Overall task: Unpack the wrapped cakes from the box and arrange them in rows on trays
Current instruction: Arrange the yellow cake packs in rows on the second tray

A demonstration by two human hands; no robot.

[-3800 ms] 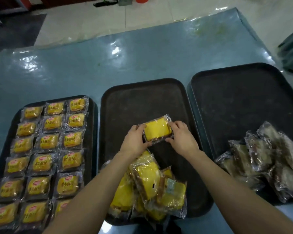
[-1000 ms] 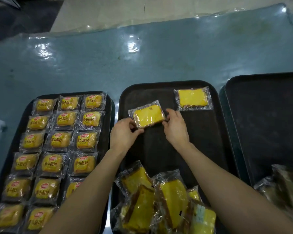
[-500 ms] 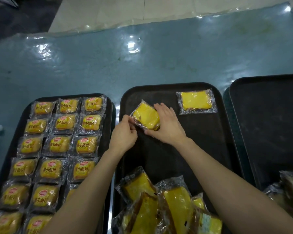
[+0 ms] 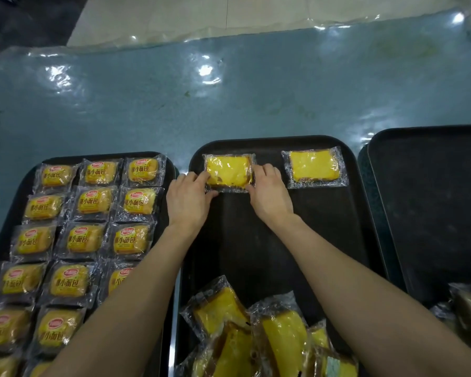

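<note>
Left grip [image 4: 188, 198] and right grip [image 4: 270, 194] each pinch an end of the wrapped cake [image 4: 227, 172], flat on the middle tray [image 4: 256, 240] between them; another cake [image 4: 314, 168] lies just right of the right grip.

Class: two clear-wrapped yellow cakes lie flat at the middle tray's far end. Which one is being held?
The left clear-wrapped yellow cake: the left hand and right hand pinch its near corners. The right clear-wrapped yellow cake lies untouched.

Table cover [image 4: 229, 85] was clear plastic sheet, glossy and wrinkled, over blue-green top. Middle tray [image 4: 250, 254] looked matt black plastic, faintly scuffed. Cake wrapper [image 4: 227, 170] was clear crinkled film, shiny. Left-tray packs [image 4: 93, 202] had printed glossy film.
</note>
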